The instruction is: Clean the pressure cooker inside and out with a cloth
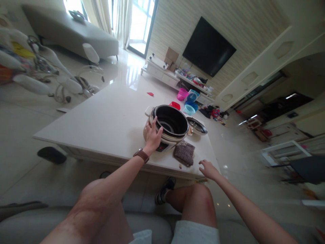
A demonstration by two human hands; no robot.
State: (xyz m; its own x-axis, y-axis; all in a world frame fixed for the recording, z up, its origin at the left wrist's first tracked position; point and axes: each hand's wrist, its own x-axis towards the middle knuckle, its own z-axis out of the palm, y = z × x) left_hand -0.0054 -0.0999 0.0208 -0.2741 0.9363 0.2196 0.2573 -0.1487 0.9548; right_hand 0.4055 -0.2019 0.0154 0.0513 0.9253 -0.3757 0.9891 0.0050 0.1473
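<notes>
An electric pressure cooker (169,138) stands lidless on the white table, its dark inner pot (172,118) showing and seemingly bare inside. My left hand (153,137), with a brown-strapped watch at the wrist, holds the cooker's near left rim with its fingers at the edge. A folded brown cloth (184,153) lies in front of the cooker, with small crumbs beside it. Right of the cloth, my right hand (209,169) hovers near the table edge, loosely curled, fingers apart and holding nothing. The cooker's round lid (197,126) rests just behind and to the right.
The white table (101,115) carries a red leaf-shaped piece (150,94) farther back. Red (175,105), pink (182,94) and light-blue (189,109) baskets stand beyond it. A television (209,46) hangs over a low cabinet (162,75). Wheeled white equipment (68,84) stands at left.
</notes>
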